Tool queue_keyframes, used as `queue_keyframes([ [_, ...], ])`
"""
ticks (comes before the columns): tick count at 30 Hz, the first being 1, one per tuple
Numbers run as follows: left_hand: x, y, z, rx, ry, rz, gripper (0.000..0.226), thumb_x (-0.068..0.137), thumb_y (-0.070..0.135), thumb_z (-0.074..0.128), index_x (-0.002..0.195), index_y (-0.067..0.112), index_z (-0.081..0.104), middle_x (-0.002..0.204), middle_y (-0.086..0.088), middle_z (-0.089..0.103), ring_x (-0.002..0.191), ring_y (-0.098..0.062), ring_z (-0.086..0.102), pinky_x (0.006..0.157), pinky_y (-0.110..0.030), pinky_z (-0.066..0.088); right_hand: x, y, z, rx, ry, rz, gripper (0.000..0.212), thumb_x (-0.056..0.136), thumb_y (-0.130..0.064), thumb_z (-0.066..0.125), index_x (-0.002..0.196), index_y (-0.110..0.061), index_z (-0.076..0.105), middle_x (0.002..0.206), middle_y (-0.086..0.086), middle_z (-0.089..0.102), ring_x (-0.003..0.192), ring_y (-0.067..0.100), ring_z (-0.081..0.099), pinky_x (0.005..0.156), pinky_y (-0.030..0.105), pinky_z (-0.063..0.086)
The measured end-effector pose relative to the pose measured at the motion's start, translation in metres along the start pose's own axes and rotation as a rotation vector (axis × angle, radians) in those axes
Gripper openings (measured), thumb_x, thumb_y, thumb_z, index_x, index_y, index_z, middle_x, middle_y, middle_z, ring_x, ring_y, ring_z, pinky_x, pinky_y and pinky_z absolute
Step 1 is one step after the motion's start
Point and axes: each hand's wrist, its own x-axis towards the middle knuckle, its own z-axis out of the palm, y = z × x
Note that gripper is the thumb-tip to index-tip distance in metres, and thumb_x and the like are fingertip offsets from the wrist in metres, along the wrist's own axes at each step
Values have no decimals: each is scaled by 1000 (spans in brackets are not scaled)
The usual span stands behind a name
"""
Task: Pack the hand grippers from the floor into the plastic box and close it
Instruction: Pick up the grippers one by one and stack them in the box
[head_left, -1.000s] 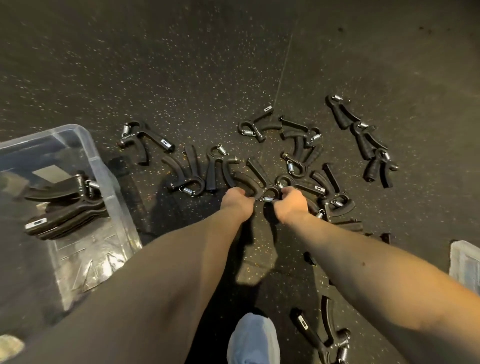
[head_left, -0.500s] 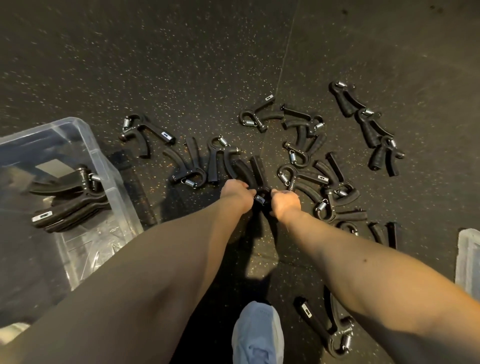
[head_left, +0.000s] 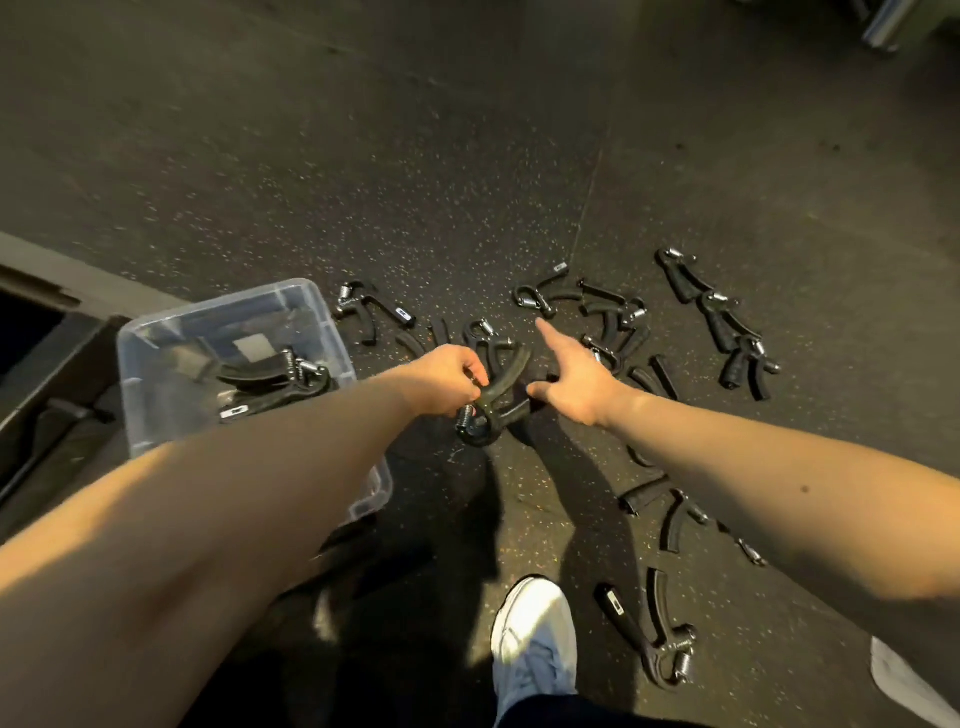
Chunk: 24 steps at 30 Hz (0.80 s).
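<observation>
My left hand grips a black hand gripper and holds it lifted off the floor, spring end down. My right hand is beside it with fingers straight, its thumb close to the gripper's handle and its forefinger stretched out ahead. The clear plastic box stands at the left without a lid, with a few black grippers lying inside. Several more grippers are scattered on the dark speckled floor ahead and to the right, and one lies near my foot.
My white shoe stands at the bottom centre. A dark low ledge runs along the left behind the box. A pale plastic piece, perhaps the lid, shows at the bottom right edge. A metal object is at the top right.
Both hands were down on a gripper on the floor; now my left hand has lifted it up and toward the box, and my right hand has let go and opened.
</observation>
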Motion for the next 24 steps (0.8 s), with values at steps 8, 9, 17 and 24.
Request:
queue_keyframes([
  [8,-77,-18,-65,187,51,147,31,92,7,65,120,20,60,103,-4,63,90,-21,63,83,-35,53,-37,-101,-6,-312,-63,-333,28,87,-31,74,114,-22,71,107,1,71,102,20,64,95,35,49],
  [9,-87,-24,-72,158,68,149,36,93,8,66,127,17,57,100,-3,61,86,-19,61,78,-28,51,-42,-112,-5,-274,-80,-339,22,86,-28,76,106,-19,74,100,-2,73,95,17,65,92,34,51],
  [17,-160,-96,-88,-507,407,-31,40,91,19,72,122,14,48,88,-6,63,75,-21,58,66,-30,47,-72,-180,36,1,6,-179,6,83,-17,80,88,-15,78,82,3,75,70,11,63,72,28,55],
  [24,-184,-142,-51,-866,269,-246,24,103,22,54,108,1,63,106,-22,71,90,-30,72,75,-38,61,-91,-214,111,346,99,58,7,82,-18,81,80,-14,76,74,3,70,69,16,61,71,28,53],
])
